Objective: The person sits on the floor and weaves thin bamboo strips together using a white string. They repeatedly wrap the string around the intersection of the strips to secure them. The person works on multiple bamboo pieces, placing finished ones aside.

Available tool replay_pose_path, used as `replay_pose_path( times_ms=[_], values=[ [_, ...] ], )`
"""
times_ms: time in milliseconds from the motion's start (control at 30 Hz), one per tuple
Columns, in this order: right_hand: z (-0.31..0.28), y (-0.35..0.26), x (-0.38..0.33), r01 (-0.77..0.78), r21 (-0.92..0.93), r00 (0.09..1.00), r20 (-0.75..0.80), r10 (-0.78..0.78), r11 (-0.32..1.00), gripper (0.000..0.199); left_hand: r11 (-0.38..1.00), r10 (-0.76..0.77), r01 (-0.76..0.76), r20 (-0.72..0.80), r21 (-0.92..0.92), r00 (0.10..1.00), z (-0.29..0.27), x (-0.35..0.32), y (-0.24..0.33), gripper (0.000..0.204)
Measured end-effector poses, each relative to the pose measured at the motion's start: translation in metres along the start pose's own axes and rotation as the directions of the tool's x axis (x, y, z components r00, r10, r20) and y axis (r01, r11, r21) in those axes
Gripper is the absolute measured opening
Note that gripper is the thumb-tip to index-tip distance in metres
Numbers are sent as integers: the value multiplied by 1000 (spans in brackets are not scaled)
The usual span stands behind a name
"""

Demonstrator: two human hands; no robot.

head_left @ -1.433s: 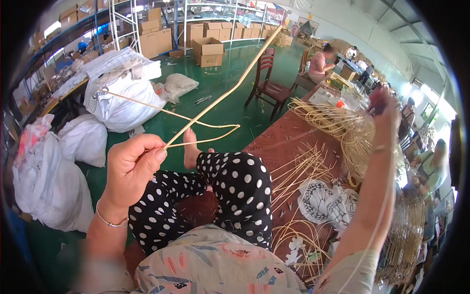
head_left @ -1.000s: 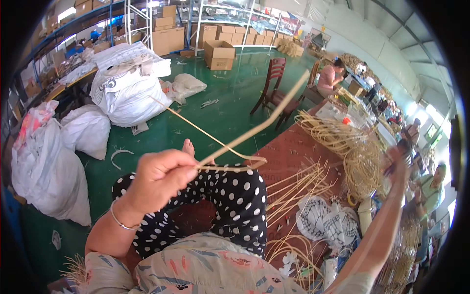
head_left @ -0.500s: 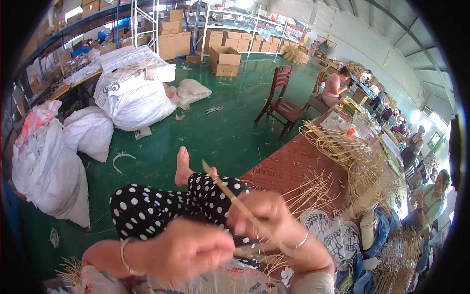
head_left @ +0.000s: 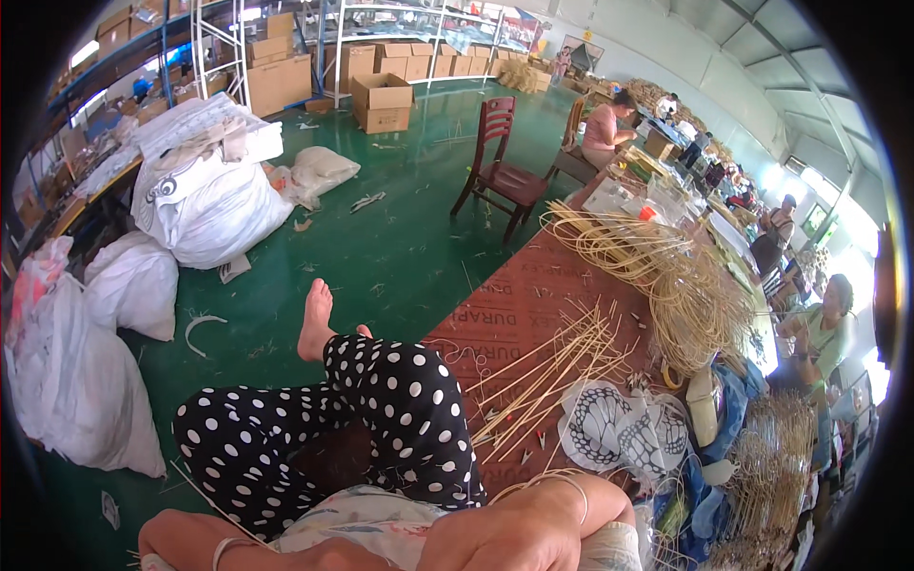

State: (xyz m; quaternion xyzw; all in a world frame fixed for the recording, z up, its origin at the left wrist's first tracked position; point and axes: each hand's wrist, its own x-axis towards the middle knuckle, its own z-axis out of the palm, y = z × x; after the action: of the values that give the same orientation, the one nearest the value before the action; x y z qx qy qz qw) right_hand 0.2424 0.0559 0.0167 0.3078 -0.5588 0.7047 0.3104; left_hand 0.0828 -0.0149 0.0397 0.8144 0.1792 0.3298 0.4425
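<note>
Low at the bottom edge, close to my lap, are both hands. My left hand point(head_left: 333, 556) is cut off by the frame's edge, and its fingers are hidden. My right hand point(head_left: 509, 533) shows its back, and its fingertips lie below the frame. Whether either one holds anything cannot be made out. A thin pale strip point(head_left: 205, 495) slants past my left forearm and polka-dot trousers. Beside my right hand, the red-brown board table point(head_left: 505, 305) bears loose cane sticks point(head_left: 547, 381) and white butterfly-wing cutouts with black lines point(head_left: 595, 423).
Coiled cane point(head_left: 666, 276) lies farther along the table, with bundled sticks point(head_left: 771, 466) at its right. White stuffed sacks point(head_left: 86, 371) stand on the green floor at left. A wooden chair point(head_left: 500, 176) and an open carton point(head_left: 383, 105) stand ahead. Several people sit or stand at the right.
Both hands have dropped toward the bottom edge, their fingers leaving view. The flat pale strip that my right hand held up before my knees no longer shows there. The view has shifted rightward.
</note>
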Motion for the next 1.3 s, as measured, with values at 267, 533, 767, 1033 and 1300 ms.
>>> replay_pose_path(
  times_ms=[267,533,767,1033,1300],
  values=[
    [-48,-15,-4,-125,-301,992,-20,124,945,13,984,1,25,-140,179,990,3,0,-18,11],
    [-47,30,-34,-383,56,774,-525,354,922,6,906,79,147,-500,397,863,-11,6,-32,9],
    [-34,37,-38,-403,89,732,-566,379,911,13,885,156,130,-548,446,822,-7,-2,-38,8],
    [-28,47,-36,-343,171,682,-631,370,924,10,901,104,169,-577,399,810,-14,-2,-36,6],
    [-17,47,-31,-269,320,657,-628,417,908,10,922,155,106,-605,373,781,-10,-6,-44,5]
  ],
)
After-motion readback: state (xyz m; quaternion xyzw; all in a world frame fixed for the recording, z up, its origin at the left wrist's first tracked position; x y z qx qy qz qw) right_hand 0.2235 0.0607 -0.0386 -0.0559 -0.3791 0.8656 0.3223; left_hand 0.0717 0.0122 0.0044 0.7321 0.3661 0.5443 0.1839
